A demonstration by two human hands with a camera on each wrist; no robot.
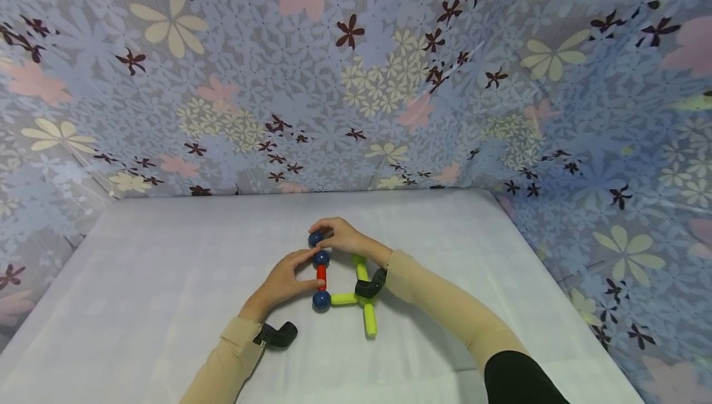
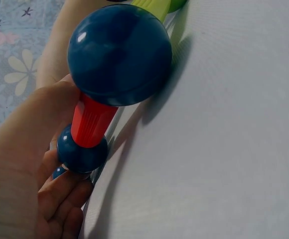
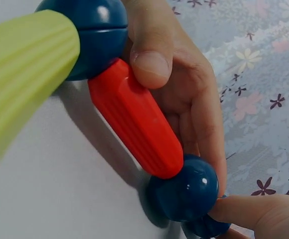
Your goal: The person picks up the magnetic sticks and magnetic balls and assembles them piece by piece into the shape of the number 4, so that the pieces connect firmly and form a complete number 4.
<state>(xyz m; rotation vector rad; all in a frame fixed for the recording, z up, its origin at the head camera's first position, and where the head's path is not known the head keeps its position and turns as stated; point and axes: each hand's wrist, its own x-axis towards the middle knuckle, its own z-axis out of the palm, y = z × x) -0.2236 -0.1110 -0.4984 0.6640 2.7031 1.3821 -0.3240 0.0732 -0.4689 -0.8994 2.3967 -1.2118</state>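
Observation:
A red rod (image 1: 321,276) joins a near blue ball (image 1: 321,301) to a middle blue ball (image 1: 321,259). My left hand (image 1: 285,278) curls round this piece, its thumb at the red rod beside the near ball and its fingers at the middle ball. Just beyond, my right hand (image 1: 346,237) pinches a far blue ball (image 1: 315,239), which sits close against the middle ball. In the right wrist view, the red rod (image 3: 137,122) slants between two balls, and the far ball (image 3: 208,226) is partly hidden. A lime-green rod (image 1: 344,299) runs from the near ball to the right.
More lime-green rods (image 1: 370,320) branch from a green joint under the right wrist, partly covered by the black wrist camera (image 1: 371,283). Everything lies on a white cloth-covered table (image 1: 183,256). A flowered curtain (image 1: 311,101) hangs behind and beside it.

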